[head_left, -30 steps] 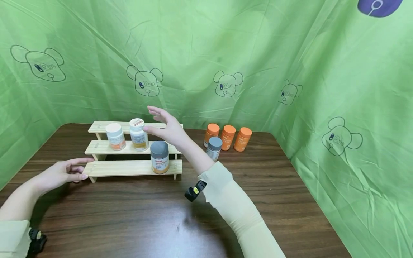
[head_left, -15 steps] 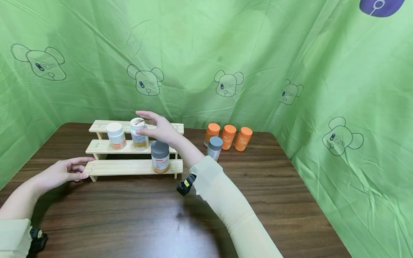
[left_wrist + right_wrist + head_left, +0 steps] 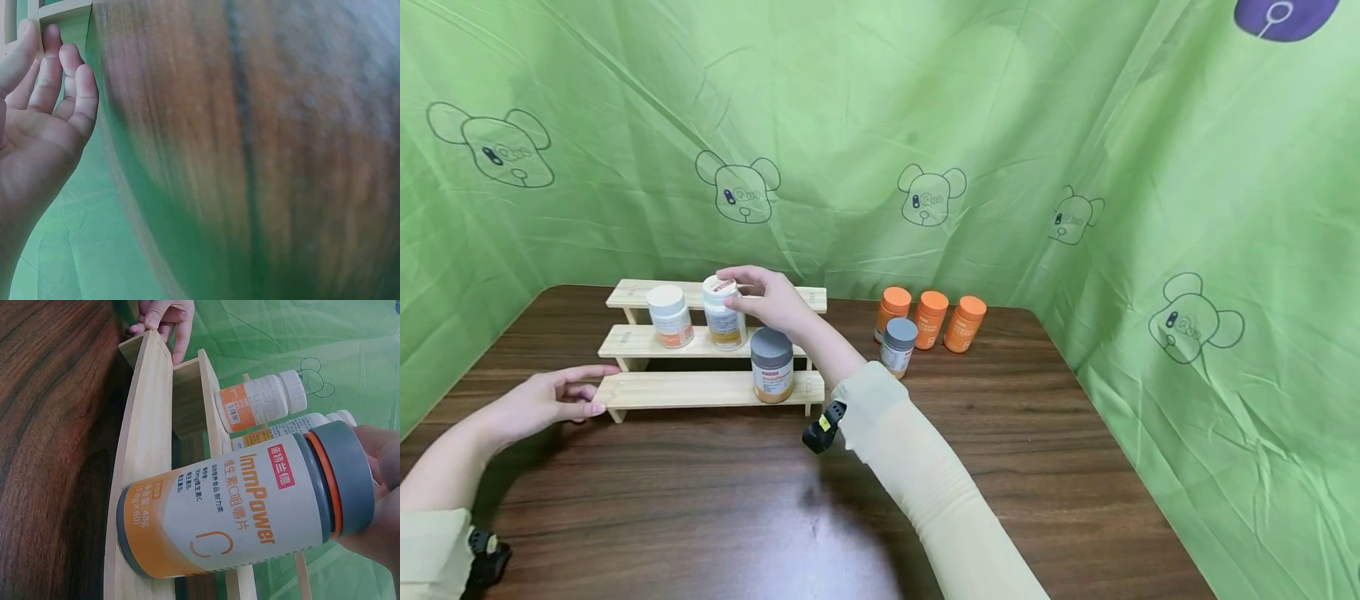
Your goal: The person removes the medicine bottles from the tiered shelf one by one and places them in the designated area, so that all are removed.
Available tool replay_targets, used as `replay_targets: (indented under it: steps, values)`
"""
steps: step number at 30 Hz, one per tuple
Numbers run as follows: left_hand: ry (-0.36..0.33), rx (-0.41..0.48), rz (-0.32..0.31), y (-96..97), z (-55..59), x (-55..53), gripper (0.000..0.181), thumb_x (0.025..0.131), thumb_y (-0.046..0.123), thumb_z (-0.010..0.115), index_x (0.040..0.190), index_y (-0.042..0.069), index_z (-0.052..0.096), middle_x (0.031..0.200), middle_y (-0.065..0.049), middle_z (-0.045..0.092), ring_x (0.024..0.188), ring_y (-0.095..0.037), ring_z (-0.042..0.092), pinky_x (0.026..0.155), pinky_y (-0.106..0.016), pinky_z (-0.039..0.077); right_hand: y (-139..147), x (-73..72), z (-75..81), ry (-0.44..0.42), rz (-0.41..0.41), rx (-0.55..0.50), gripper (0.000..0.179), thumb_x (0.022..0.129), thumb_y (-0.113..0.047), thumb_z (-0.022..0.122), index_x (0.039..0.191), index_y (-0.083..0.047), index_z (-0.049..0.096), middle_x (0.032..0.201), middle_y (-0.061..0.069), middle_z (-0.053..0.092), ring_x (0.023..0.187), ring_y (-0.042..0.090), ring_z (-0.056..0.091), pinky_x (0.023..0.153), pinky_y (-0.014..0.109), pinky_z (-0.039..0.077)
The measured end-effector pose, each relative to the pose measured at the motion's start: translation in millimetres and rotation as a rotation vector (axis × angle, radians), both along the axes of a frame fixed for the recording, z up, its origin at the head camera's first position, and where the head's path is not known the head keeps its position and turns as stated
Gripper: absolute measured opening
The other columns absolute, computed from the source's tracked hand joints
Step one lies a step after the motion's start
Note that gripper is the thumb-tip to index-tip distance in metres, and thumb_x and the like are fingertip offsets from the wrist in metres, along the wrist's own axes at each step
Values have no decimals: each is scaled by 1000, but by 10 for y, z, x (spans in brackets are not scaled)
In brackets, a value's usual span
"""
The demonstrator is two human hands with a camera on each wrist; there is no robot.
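A three-step wooden display rack [image 3: 677, 390] stands on the table. My left hand [image 3: 546, 404] holds the left end of its lowest step between thumb and fingers. On the middle step are two white pill bottles, one with an orange label band [image 3: 670, 323] and one with a yellow band [image 3: 726, 327]. My right hand [image 3: 778, 305] grips the yellow-banded bottle near its white cap, thumb on the right side. A larger grey-capped vitamin bottle [image 3: 212, 515] stands upright at the right of the lowest step, partly hiding the right hand in the right wrist view.
Right of the rack stand several more bottles: three orange ones [image 3: 930, 321] in a row and a smaller grey-capped bottle [image 3: 897, 348] before them. A green printed curtain [image 3: 835, 125] hangs behind and beside the dark wooden table [image 3: 700, 500].
My right hand has moved left and slightly down, closing from beside the yellow-banded bottle onto its cap end. The left hand stays at the rack's end.
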State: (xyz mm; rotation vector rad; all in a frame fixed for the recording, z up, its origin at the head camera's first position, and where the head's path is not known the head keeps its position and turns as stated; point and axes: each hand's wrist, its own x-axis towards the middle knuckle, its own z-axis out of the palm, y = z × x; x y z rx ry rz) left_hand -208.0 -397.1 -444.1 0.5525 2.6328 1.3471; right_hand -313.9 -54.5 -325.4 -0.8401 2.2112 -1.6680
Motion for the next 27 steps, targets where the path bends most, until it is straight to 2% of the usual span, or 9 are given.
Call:
replay_targets:
  steps: [10, 21, 27]
  values:
    - [-5, -3, 4, -15, -20, -15, 51, 90, 4, 62, 137, 9, 43, 94, 4, 70, 77, -8, 64, 63, -25, 48, -17, -22, 14, -46, -38, -12, 39, 86, -10, 69, 124, -16, 61, 126, -2, 60, 113, 9, 56, 87, 22, 48]
    - [-11, -5, 11, -2, -8, -12, 51, 90, 5, 62, 137, 8, 44, 94, 4, 70, 76, -8, 63, 63, -25, 48, 19, -43, 20, -34, -36, -64, 37, 87, -12, 68, 123, -16, 61, 122, -3, 62, 107, 6, 58, 84, 22, 49]
    - [-10, 0, 14, 12, 15, 9, 51, 89, 4, 62, 137, 9, 44, 94, 5, 70, 77, -8, 64, 62, -25, 49, 96, -36, 126, 0, -46, -52, 38, 87, -16, 69, 124, -18, 60, 124, -4, 61, 109, 6, 58, 86, 21, 47]
